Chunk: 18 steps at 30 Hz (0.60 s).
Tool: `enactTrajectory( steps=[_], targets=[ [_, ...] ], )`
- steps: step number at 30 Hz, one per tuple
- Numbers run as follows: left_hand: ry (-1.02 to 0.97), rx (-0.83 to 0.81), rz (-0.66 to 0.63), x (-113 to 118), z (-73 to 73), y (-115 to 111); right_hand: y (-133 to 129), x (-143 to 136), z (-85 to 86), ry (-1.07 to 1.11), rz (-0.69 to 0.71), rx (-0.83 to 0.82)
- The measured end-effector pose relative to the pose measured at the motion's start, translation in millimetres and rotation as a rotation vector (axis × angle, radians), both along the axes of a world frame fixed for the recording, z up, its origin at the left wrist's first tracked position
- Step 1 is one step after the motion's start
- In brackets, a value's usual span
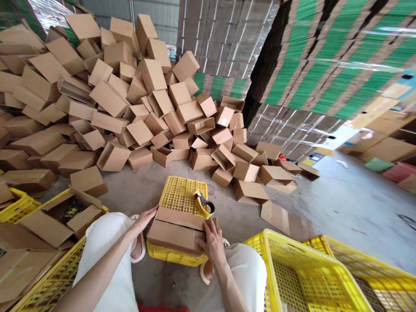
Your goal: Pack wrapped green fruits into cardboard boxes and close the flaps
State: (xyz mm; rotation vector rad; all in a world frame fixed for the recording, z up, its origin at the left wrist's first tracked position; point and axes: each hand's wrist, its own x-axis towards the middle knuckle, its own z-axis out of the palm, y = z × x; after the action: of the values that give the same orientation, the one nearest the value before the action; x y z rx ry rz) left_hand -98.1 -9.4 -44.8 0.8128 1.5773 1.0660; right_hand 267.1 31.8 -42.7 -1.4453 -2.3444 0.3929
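Note:
A closed-over cardboard box (175,236) lies on an upturned yellow plastic crate (182,188) between my knees. A dark gap runs between its top flaps. My left hand (145,220) holds the left end, fingers long against the side and top edge. Over the right end, my right hand (212,241) grips the box with bent fingers on the top flap and edge. Just beyond the box, near my right fingertips, a yellow and black tape dispenser (203,203) rests on the crate. The undersides of both hands are hidden.
Many cardboard boxes (139,132) are heaped ahead and to the left. An open box (69,214) with dark contents sits in a yellow crate at left. Yellow crates (312,268) stand at right. Tall stacks of flat cartons (312,56) rise behind. A flattened carton (286,219) lies on the floor.

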Motion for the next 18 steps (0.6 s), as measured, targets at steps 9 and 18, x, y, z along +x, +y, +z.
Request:
enactTrajectory(
  steps=[9, 18],
  targets=[
    [0.295, -0.005, -0.184, 27, -37.1, 3, -20, -49, -22.0, 0.476, 0.005, -0.152],
    [0.254, -0.031, -0.181, 22, -46.8, 8, -6, -55, -49.4, 0.46, -0.103, -0.016]
  ],
)
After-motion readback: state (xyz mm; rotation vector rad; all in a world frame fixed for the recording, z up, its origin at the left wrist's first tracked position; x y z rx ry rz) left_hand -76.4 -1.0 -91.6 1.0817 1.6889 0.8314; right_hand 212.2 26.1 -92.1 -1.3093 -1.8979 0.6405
